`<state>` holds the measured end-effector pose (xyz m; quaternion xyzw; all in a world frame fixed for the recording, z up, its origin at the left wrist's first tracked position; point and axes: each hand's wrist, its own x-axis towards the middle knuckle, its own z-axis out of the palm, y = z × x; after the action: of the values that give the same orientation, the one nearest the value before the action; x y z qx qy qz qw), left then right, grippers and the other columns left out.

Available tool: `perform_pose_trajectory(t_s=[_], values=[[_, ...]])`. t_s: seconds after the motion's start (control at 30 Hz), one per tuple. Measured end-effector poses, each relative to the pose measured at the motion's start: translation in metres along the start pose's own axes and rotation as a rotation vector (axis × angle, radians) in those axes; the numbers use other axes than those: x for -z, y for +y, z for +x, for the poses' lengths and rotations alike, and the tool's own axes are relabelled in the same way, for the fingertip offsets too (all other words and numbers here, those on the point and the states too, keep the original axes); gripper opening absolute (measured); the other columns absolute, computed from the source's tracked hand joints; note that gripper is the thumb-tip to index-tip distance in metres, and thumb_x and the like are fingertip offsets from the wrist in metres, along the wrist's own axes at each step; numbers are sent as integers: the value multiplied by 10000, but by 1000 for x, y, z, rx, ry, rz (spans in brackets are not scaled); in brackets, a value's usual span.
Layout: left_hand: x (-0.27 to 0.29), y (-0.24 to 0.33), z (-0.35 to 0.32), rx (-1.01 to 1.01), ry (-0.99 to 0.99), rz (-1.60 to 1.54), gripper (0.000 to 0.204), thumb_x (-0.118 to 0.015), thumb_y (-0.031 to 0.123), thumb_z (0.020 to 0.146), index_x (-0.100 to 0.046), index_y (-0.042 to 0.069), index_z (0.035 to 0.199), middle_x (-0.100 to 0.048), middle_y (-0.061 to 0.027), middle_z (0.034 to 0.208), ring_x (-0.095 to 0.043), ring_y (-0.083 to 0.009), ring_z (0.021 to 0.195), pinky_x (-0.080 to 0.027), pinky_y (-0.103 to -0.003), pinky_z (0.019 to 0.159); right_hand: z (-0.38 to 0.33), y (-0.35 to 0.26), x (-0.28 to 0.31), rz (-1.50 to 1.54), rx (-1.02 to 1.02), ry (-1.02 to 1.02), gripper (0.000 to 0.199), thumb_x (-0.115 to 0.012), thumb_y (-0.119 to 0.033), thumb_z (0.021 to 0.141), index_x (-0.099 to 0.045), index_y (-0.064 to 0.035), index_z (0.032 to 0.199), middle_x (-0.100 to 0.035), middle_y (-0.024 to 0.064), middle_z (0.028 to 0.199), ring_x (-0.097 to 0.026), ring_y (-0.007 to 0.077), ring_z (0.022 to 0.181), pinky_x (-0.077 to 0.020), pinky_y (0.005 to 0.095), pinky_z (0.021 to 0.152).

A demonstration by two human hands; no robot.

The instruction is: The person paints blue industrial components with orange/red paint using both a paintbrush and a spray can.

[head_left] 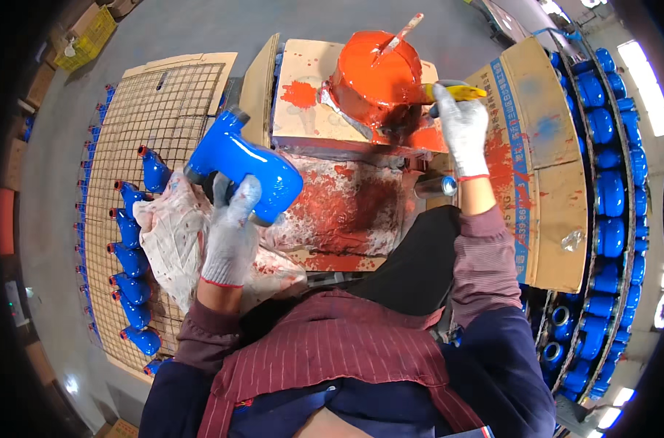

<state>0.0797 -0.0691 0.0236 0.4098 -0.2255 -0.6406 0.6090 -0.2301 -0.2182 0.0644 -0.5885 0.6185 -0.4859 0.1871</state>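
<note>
At the left hand: the gloved left hand (232,232) is closed around a glossy blue pipe fitting (243,166), which juts up and left above the paint-stained plastic sheet (173,237).
At the right hand: the gloved right hand (461,124) is clamped on a yellow-handled brush (456,92), just beside the orange paint bucket (374,71).
On the mesh rack: painted blue fittings (131,288) lie in a row, left of the held fitting.
</note>
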Motion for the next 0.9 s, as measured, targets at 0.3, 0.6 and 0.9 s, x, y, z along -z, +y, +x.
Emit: perform_pose_trajectory(t_s=[0.3,0.6,0.9], values=[[-48,46,-33,-827,-203,1234,634,-838,104,621,-544,75,1182,-478,-155,1232,-501,-296,1112,-454,-381,923,-60,25,82,634,-378,30,315,-588,-320,922,-663,-14,918,-557,13,636,-489,82,607,-373,212,582],[-70,79,-36,-1346,-716,1631,590,-821,120,542,-644,210,1098,-490,-161,1258,-477,-366,1145,-405,-466,959,-96,-117,93,367,-263,-392,260,-630,-294,897,-661,-39,861,-543,7,544,-454,69,450,-321,212,441],[-76,51,-37,-1104,-599,1507,663,-850,131,533,-605,179,1146,-461,-172,1278,-454,-361,1164,-409,-444,968,-115,-133,130,-503,308,-370,237,-511,-55,866,-629,-138,1055,-611,37,816,-485,80,557,-378,225,512]])
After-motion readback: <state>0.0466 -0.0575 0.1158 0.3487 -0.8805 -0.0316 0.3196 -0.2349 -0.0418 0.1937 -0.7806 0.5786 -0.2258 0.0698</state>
